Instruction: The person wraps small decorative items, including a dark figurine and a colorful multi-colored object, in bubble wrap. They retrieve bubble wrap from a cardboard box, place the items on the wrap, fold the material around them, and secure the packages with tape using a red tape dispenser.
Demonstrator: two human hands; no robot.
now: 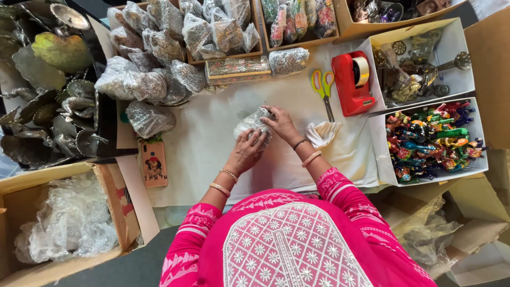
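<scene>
A small bundle in bubble wrap (254, 123) lies in the middle of the white tabletop (212, 154), and both hands close on it: the left hand (247, 151) has its grip folded over the near side, the right hand (281, 123) pinches the top edge. Just to the right lie a crumpled white cloth (322, 133), scissors with yellow and green handles (323, 87) and a red tape dispenser (351, 82). To the left lie more wrapped bundles (149, 79) and a small orange tag with a picture (154, 163); a white box of many-coloured figures (433, 141) stands at the far right.
</scene>
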